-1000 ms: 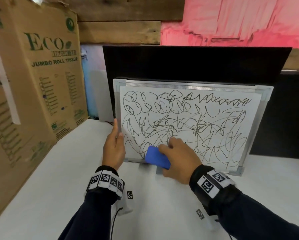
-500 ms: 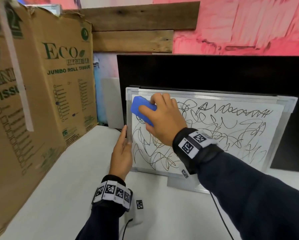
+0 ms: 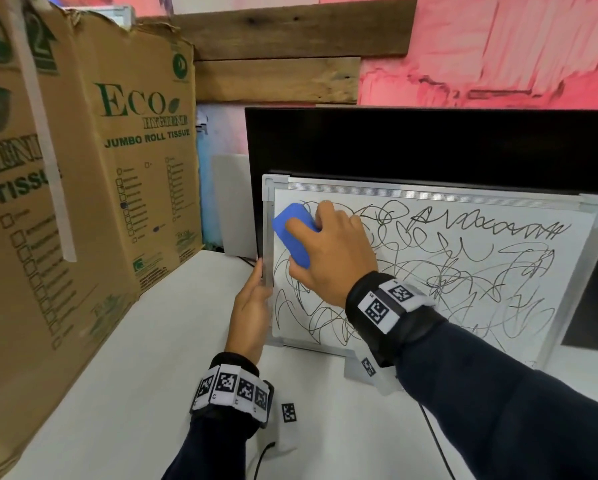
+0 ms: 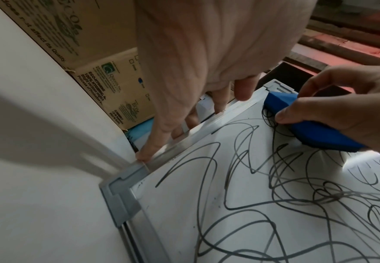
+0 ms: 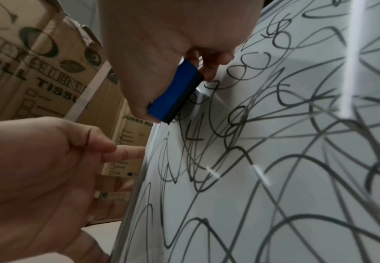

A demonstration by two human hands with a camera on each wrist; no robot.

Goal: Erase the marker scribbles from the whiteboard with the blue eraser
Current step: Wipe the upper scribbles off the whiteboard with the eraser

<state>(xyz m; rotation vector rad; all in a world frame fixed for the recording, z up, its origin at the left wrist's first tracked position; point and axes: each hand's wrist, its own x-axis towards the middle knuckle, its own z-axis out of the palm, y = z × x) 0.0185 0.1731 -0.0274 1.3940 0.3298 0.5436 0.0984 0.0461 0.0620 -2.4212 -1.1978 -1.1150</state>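
Observation:
A silver-framed whiteboard covered in black marker scribbles leans upright against a black screen. My right hand grips the blue eraser and holds it flat on the board near its upper left corner. The right wrist view shows the eraser with its dark felt side on the board. My left hand holds the frame's left edge. In the left wrist view its thumb lies on the front of the frame and its fingers reach behind, with the eraser further up.
A tall cardboard box stands close on the left. The black screen rises behind the board, its grey base on the white table. Thin cables run across the table toward me.
My right hand carried the eraser from the board's bottom edge up to its upper left corner, then slightly down. The left hand stayed on the left edge.

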